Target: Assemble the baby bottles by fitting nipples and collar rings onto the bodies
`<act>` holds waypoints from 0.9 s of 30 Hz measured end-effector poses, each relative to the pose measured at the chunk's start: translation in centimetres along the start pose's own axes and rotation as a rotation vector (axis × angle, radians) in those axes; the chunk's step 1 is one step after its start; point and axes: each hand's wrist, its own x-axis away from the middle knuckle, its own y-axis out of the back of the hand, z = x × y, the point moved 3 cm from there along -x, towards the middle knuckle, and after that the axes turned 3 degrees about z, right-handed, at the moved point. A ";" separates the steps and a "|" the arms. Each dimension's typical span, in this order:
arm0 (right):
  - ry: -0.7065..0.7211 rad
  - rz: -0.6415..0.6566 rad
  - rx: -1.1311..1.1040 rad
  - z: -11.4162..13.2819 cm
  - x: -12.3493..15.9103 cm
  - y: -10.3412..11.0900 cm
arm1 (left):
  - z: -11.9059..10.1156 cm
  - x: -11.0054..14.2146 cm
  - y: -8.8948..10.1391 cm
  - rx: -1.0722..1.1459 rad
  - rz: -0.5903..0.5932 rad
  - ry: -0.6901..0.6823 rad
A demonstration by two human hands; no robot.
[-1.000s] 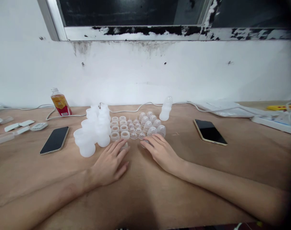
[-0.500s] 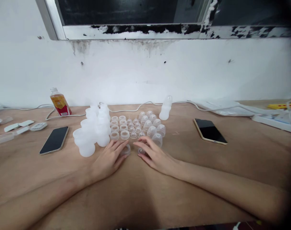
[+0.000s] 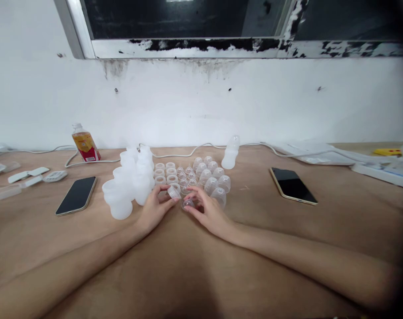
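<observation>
Between the fingertips of my left hand (image 3: 156,207) is a translucent screw ring (image 3: 174,192), tilted up off the table. My right hand (image 3: 206,210) pinches a clear bottle nipple (image 3: 188,203) just right of the ring; the two parts are close together. Behind my hands lie rows of more rings (image 3: 160,173) and small clear nipples (image 3: 191,175). Clear domed caps (image 3: 212,166) stand in rows behind and beside my right hand. Frosted white bottle bodies (image 3: 122,204) are grouped to the left of my left hand.
One assembled bottle (image 3: 230,153) with a domed cap stands at the back. Phones lie on the left (image 3: 76,196) and right (image 3: 293,185). A drink bottle (image 3: 86,144), a white cable (image 3: 184,155), a plastic bag (image 3: 308,150) and a power strip (image 3: 384,174) are along the back.
My left hand has picked up a ring and tilted it. My right hand has taken a nipple and brought it leftward toward the ring.
</observation>
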 end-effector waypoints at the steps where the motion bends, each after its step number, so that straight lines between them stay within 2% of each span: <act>1: -0.019 -0.009 -0.011 -0.1 -0.1 0.0 | 0.0 0.0 0.0 0.004 0.005 0.008; 7: 0.050 -0.124 -0.067 0.3 0.0 0.9 | -0.5 0.3 0.0 -0.035 0.016 -0.065; 11: -0.016 -0.158 -0.253 -0.3 -0.1 0.8 | -0.3 0.3 -0.1 0.020 0.064 -0.055; 16: -0.113 -0.163 -0.272 -1.0 -0.5 0.6 | -0.5 0.2 0.0 0.008 0.034 -0.050; 20: -0.086 -0.185 -0.318 -0.8 -0.6 0.8 | -0.7 0.3 0.0 0.010 0.025 -0.060; 27: -0.099 -0.139 -0.336 -0.8 -0.5 0.7 | -0.4 0.2 0.1 0.039 0.008 -0.044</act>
